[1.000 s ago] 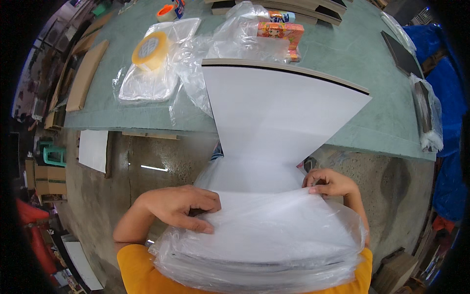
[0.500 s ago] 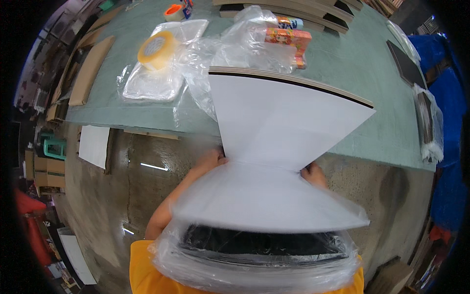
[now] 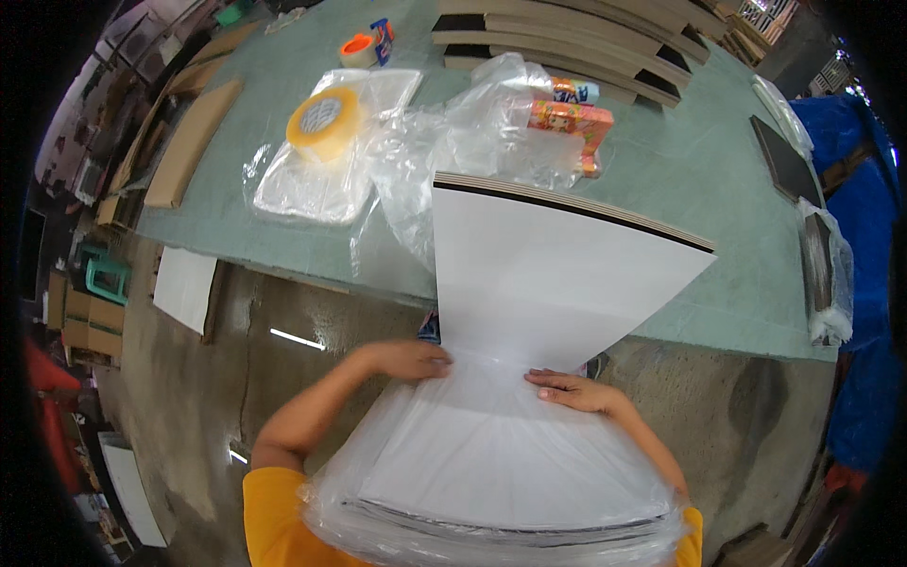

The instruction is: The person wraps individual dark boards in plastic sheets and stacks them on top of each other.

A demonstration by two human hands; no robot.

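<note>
A stack of white-faced boards [image 3: 557, 269], with layered edges and a black layer at the far end, reaches over the table's near edge. Toward my body, clear plastic film [image 3: 510, 444] lies over a white surface, its creases fanning out and its bunched folds near my waist. My left hand [image 3: 413, 360] rests on the film's left side, fingers extended toward the middle. Opposite it, my right hand [image 3: 570, 389] lies with fingers stretched out on the film. Both hands sit where the white shape is narrowest. The stack's underside is hidden.
On the green table [image 3: 746, 283] are a tape roll [image 3: 322, 126] on folded clear plastic, crumpled film [image 3: 425, 151], a red box [image 3: 570, 121], and an orange roll [image 3: 358, 51]. Stacked boards [image 3: 567, 42] stand at the back. Cardboard [image 3: 194, 142] lies at the left edge.
My hands have come from the sides onto the top of the film. The near white flap has lowered, covering the dark area near my waist. The table appears lower in view.
</note>
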